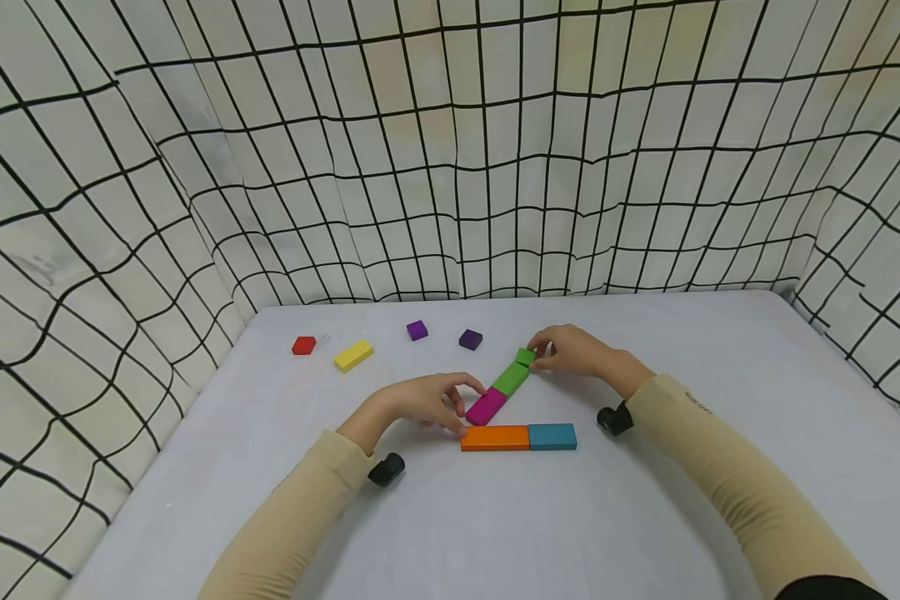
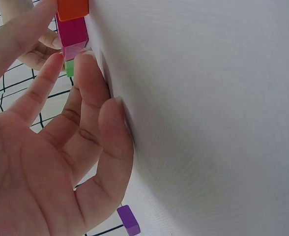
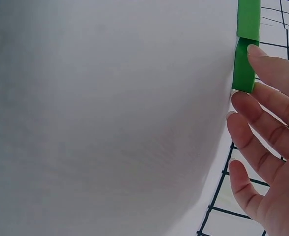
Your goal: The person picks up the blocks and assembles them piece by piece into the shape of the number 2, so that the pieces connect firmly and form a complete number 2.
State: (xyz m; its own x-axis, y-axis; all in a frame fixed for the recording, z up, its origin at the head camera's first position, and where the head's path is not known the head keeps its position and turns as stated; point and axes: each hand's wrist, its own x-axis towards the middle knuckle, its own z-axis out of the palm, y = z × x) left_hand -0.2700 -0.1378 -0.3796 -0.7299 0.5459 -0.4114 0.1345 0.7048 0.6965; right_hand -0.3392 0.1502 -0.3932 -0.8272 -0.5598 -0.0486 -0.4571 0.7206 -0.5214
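Red block (image 1: pixel 303 345), lying on the surface (image 1: pixel 435 525) between nine and ten o'clock of the magenta block (image 1: pixel 486 407); yellow block (image 1: pixel 353 356), same bearing, nearer; purple block (image 1: pixel 417 331), between ten and eleven; left hand (image 1: pixel 423 400), at nine, thumb and index spread wide, thumb at the orange block's left end, index at the magenta one, gripping neither; dark purple block (image 1: pixel 470 339), between eleven and twelve; orange block (image 1: pixel 495 438), between five and six; longer green block (image 1: pixel 511 379), between one and two, abutting the magenta end; small green block (image 1: pixel 525 357), same line, touching the longer green; blue block (image 1: pixel 552 437), near four, against the orange; right hand (image 1: pixel 573 350), at two, pinching the small green narrowly. Step in hand, by appearance: extending the slanted row. Next move calls for squaring the small green, then releasing without nudging its neighbours.
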